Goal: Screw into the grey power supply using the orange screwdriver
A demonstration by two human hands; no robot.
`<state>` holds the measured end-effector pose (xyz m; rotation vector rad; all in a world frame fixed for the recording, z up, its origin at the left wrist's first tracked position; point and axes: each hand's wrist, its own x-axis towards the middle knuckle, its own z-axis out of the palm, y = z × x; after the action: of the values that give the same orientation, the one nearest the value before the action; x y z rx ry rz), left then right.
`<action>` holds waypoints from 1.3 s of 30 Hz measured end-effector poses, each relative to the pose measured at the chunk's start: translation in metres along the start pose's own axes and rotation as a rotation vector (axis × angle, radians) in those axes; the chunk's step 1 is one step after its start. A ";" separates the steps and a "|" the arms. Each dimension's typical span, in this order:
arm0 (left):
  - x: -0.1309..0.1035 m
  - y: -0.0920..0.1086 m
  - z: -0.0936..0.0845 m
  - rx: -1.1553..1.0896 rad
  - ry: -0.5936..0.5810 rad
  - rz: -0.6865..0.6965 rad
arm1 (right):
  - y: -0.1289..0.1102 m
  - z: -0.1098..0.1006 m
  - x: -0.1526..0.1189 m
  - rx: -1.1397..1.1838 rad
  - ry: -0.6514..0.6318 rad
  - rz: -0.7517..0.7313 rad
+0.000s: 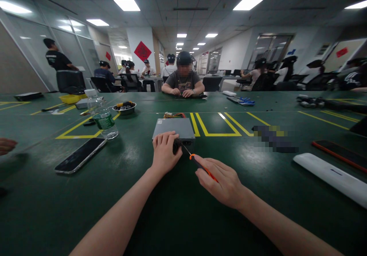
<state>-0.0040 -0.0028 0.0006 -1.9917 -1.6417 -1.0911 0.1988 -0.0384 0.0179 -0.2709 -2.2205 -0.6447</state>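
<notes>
A grey metal computer power supply (169, 125) lies on the green table in front of me, with a bundle of coloured wires (174, 115) at its far side. My left hand (164, 153) grips its near left corner, fingers over the top and thumb low at the front. Something dark beside that thumb is too small to make out. In my right hand (222, 179) is a screwdriver (205, 168) with an orange and black handle. Its thin shaft points up and left to the front face of the power supply, near the black socket (187, 143); the exact tip contact cannot be made out.
To the left are a phone (82, 154), a plastic water bottle (104, 120) and a metal bowl (124, 110) of small parts. On the right lie a long white case (329, 175) and a dark orange-edged object (341, 153). A person (183, 78) sits opposite; another person's hand (7, 146) shows at far left.
</notes>
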 end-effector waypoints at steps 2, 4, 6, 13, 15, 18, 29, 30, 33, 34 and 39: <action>0.000 0.000 0.000 -0.003 -0.003 -0.001 | 0.000 0.000 0.001 -0.004 -0.005 0.006; 0.000 0.000 0.000 0.002 -0.004 -0.004 | 0.000 0.000 0.001 -0.011 -0.014 0.007; 0.000 -0.001 0.002 0.012 -0.002 -0.008 | 0.000 0.001 0.001 -0.015 -0.011 0.001; 0.000 -0.002 0.004 0.029 0.009 -0.010 | -0.003 -0.001 0.000 0.003 -0.005 -0.010; 0.000 -0.002 0.004 0.028 0.011 -0.012 | -0.003 -0.001 0.000 0.001 -0.002 -0.006; 0.000 -0.002 0.003 0.027 0.009 -0.012 | -0.003 0.000 0.001 -0.006 0.001 0.002; -0.001 -0.005 -0.002 -0.041 -0.013 0.033 | 0.000 0.000 -0.004 0.005 0.002 0.023; -0.001 -0.006 -0.003 -0.047 -0.016 0.040 | 0.000 0.000 -0.004 0.008 0.003 0.024; -0.003 -0.008 -0.006 -0.072 -0.017 0.046 | 0.001 0.001 -0.005 0.018 0.006 0.026; -0.003 -0.008 -0.007 -0.082 -0.015 0.042 | 0.002 0.001 -0.005 0.018 0.005 0.028; -0.004 -0.007 -0.007 -0.101 0.005 0.000 | 0.001 0.002 -0.004 0.022 0.004 0.019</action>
<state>-0.0131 -0.0087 0.0008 -2.0493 -1.6141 -1.1995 0.2003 -0.0366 0.0141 -0.2788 -2.2175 -0.6099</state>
